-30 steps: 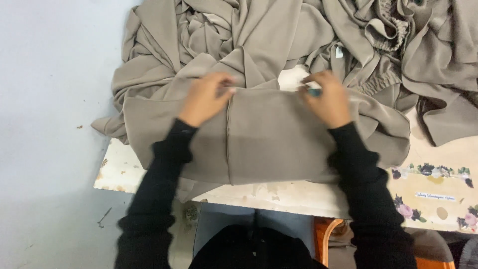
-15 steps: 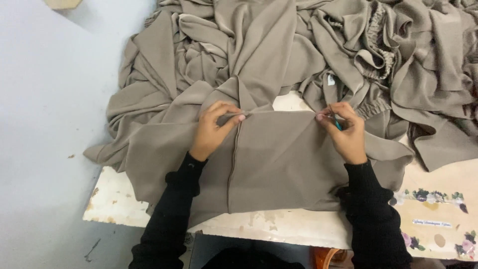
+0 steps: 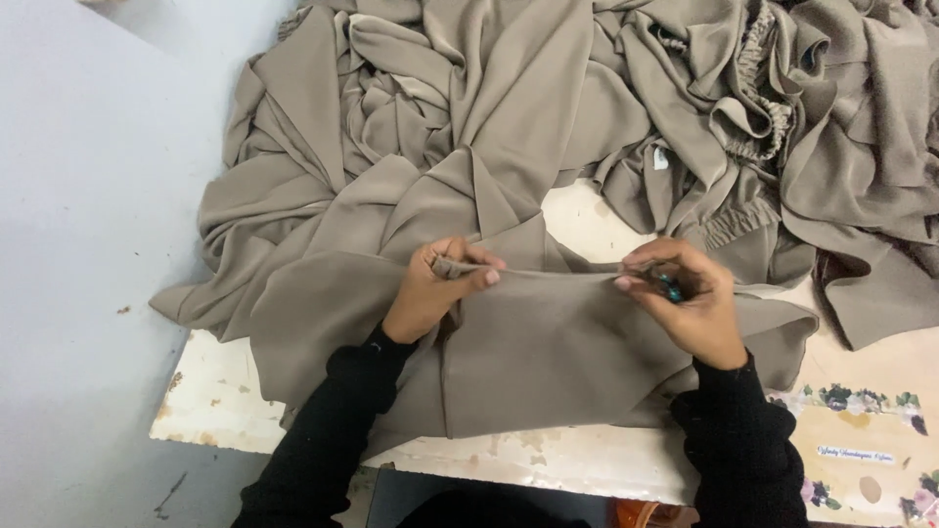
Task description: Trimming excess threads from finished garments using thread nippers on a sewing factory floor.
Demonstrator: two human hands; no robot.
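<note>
sleeves: black, both forearms coming up from the bottom edge, so that's the closest stuff in the shot

bench (image 3: 548,469): white top, pretty chipped and stained along the near edge; there's a flowery paper sheet (image 3: 861,440) lying on it at the lower right

cloth (image 3: 548,342): taupe fabric, the flat bit is spread on the bench right in front of the person and hangs a little over the near edge; its top edge is pulled into a straight line between the two hands

left hand (image 3: 430,293): curled over, fingers (image 3: 479,279) pressed together with the thumb, pinching a little bunched-up bit of the cloth's top edge

right hand (image 3: 690,303): fingers (image 3: 636,282) pinching the same edge at the other end, and there's a small teal thing (image 3: 670,290) tucked in the palm. Can't really tell what it is, too little of it shows

gap: a bare patch of bench shows just past the stretched edge, between the hands and the heap

pile (image 3: 548,108): big rumpled heap of the same taupe fabric filling the far half of the bench, spilling off the left side

elastic band (image 3: 758,93): a gathered, ruffled strip on one piece in the far right of the pile, with a small white tag (image 3: 661,156) just left of it

floor (image 3: 88,196): plain grey, off to the left
</note>
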